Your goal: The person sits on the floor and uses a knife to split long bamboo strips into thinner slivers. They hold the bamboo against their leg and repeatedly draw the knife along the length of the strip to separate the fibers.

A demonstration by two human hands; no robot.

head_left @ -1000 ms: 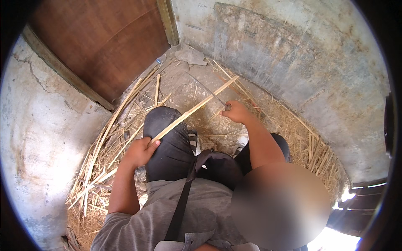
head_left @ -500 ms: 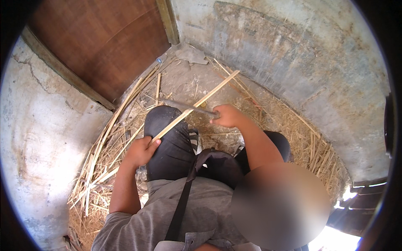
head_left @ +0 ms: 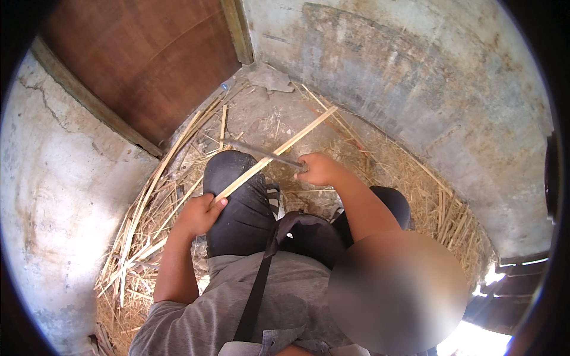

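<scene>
Pale wood made up the long strip [head_left: 297,137] I grasped at its lower end with my left hand [head_left: 200,216], the thumb pressed near the end and the fingers curled around. The strip slanted up and to the right, passing above my left knee [head_left: 230,167] and out over the dirt floor [head_left: 255,113], its far end free. My right hand [head_left: 320,169] was clenched on the near end of a dark, narrow blade [head_left: 249,146], which pointed to the left and crossed the strip near its middle, so that the 2 made a slanted X. Whether the blade's edge touched the wood, I could not tell from above.

Loose strips [head_left: 138,222] lay heaped along the wall at left, and straw-coloured shavings [head_left: 424,178] were strewn along the stained wall [head_left: 415,71] at right. Ahead of me stood a brown door [head_left: 145,65], with a flat grey slab [head_left: 271,79] on the ground to the right of its frame [head_left: 238,32]. I wore a grey shirt [head_left: 219,291], crossed by 1 black strap [head_left: 256,296].
</scene>
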